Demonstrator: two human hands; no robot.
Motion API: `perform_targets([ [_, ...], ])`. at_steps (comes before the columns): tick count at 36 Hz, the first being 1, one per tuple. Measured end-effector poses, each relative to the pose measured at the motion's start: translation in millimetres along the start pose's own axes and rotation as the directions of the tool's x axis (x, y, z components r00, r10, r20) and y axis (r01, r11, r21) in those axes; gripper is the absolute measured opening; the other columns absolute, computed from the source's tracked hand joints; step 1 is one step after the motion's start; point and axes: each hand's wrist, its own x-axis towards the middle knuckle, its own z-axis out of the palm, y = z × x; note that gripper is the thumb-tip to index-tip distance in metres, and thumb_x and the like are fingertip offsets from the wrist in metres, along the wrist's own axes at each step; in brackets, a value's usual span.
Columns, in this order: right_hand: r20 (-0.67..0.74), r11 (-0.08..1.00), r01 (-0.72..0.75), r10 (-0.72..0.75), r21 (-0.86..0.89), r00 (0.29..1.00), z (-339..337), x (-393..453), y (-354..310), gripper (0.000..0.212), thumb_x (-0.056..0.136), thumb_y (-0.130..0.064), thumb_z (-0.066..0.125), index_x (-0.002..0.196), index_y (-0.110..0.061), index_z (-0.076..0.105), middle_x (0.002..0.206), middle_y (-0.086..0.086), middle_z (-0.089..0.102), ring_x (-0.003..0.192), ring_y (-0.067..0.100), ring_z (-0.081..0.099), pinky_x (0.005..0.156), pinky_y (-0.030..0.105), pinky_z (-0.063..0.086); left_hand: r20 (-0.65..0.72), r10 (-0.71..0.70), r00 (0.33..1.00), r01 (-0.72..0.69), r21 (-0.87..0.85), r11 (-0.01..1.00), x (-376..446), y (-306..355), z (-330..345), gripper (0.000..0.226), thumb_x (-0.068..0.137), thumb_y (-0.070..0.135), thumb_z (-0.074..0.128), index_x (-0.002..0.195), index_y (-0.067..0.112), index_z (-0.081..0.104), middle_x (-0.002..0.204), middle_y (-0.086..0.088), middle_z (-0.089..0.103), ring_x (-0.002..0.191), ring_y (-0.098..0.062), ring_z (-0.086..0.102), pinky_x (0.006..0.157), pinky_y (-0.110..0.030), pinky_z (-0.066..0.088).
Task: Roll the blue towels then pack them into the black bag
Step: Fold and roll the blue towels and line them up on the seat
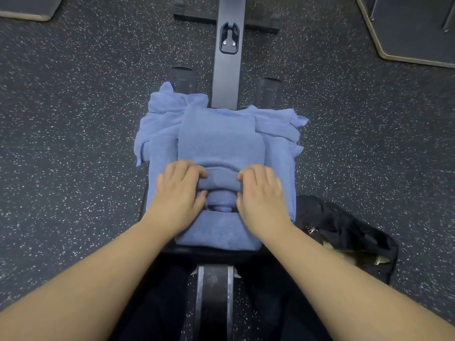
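- The left hand (178,190) and right hand (262,193) are each curling their fingers round one end of the rolled part of the top blue towel (220,143).
- That towel is lying on a pile of blue towels (162,124) on the bench (227,70).
- The black bag (344,232) is sitting open on the speckled floor (73,119), just right of the pile.

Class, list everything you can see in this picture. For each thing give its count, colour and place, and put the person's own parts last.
top towel: one, blue, partly rolled from the near end, on the pile
towel pile: several, count unclear, blue, crumpled on the bench
bench: one, black, running up the middle
black bag: one, open, on the floor to the right of the bench
floor: dark with white speckles
mats: two, dark, in the far corners
left hand: grips the roll's left end
right hand: grips the roll's right end
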Motion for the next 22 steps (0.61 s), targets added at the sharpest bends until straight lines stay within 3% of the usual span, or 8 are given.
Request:
perform_targets([
  [4, 0.002, 1.000, 0.009, -0.009, 0.015, 1.000, 1, 2, 3, 0.039, 0.067, -0.003, 0.074, 0.094, -0.014, 0.049, 0.089, 0.006, 0.058, 0.085, 0.021, 0.038, 0.069, 0.029, 0.024, 0.001, 0.010, 1.000, -0.010, -0.001, 1.000, 4, -3, 3, 0.026, 0.078, 0.030, 0.043, 0.102, 0.023, 0.049, 0.106, -0.005, 0.056, 0.099, -0.022, 0.038, 0.077, -0.031, 0.025],
  [8, -0.007, 0.999, 0.012, -0.012, 0.043, 1.000, -2, 7, 5, 0.021, 0.072, -0.015, 0.058, 0.092, -0.011, 0.058, 0.089, 0.005, 0.060, 0.087, 0.021, 0.042, 0.072, 0.030, 0.028, -0.016, 0.012, 1.000, -0.012, 0.012, 1.000, 7, -4, 1, 0.022, 0.083, 0.029, 0.041, 0.103, 0.025, 0.048, 0.104, -0.003, 0.060, 0.102, -0.021, 0.040, 0.078, -0.035, 0.028],
  [11, 0.025, 0.999, 0.008, -0.009, 0.041, 1.000, -5, 9, 6, 0.026, 0.078, -0.025, 0.044, 0.094, -0.011, 0.059, 0.089, 0.004, 0.061, 0.083, 0.025, 0.053, 0.073, 0.031, 0.029, -0.013, 0.006, 1.000, -0.005, 0.045, 0.999, 9, -5, 0, 0.021, 0.086, 0.030, 0.040, 0.105, 0.026, 0.049, 0.102, 0.001, 0.062, 0.102, -0.019, 0.040, 0.078, -0.032, 0.020],
  [14, 0.035, 0.999, 0.009, -0.011, 0.049, 0.999, -7, 13, 8, 0.026, 0.083, -0.025, 0.041, 0.095, -0.011, 0.060, 0.088, 0.003, 0.062, 0.081, 0.027, 0.057, 0.073, 0.031, 0.029, -0.018, 0.003, 1.000, -0.002, 0.064, 0.998, 12, -5, -1, 0.023, 0.090, 0.029, 0.039, 0.106, 0.023, 0.055, 0.100, 0.001, 0.062, 0.101, -0.019, 0.039, 0.073, -0.026, 0.012],
  [22, 0.084, 0.996, -0.005, -0.003, 0.088, 0.996, -21, 19, 9, 0.030, 0.087, -0.029, 0.040, 0.096, -0.011, 0.062, 0.088, 0.004, 0.064, 0.083, 0.029, 0.060, 0.077, 0.032, 0.027, -0.030, 0.030, 0.999, -0.029, 0.012, 1.000, 14, -3, -18, 0.024, 0.092, 0.034, 0.038, 0.108, 0.026, 0.055, 0.101, 0.004, 0.062, 0.102, -0.019, 0.038, 0.074, -0.026, 0.013],
])
